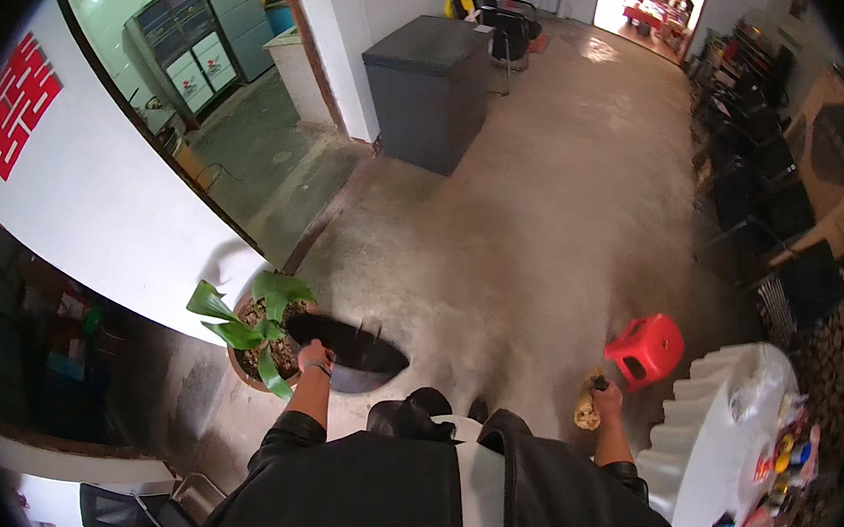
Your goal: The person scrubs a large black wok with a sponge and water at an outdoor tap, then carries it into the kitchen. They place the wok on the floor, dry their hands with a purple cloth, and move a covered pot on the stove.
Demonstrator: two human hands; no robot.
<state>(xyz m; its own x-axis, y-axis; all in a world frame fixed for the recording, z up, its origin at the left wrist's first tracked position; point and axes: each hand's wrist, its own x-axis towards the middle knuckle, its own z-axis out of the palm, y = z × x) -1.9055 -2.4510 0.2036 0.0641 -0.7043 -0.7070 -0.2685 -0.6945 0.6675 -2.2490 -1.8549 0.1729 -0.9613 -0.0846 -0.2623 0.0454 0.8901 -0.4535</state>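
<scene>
My left hand (316,357) grips the rim of a black wok-like vessel (365,353). The vessel hangs tilted at my left, beside a potted plant (266,325) with broad green leaves. Out to my right, my right hand (608,402) is closed around the dark end of a yellowish-brown bundle (586,413). What this bundle is made of cannot be made out. Just beyond it stands a red plastic stool (645,351).
A table under a white cover (698,468) stands close on my right, with small packages on it. Ahead, a grey chest-like cabinet (422,90) stands by the wall. Black chairs (757,180) line the right side. A doorway on the left shows a refrigerator (235,10).
</scene>
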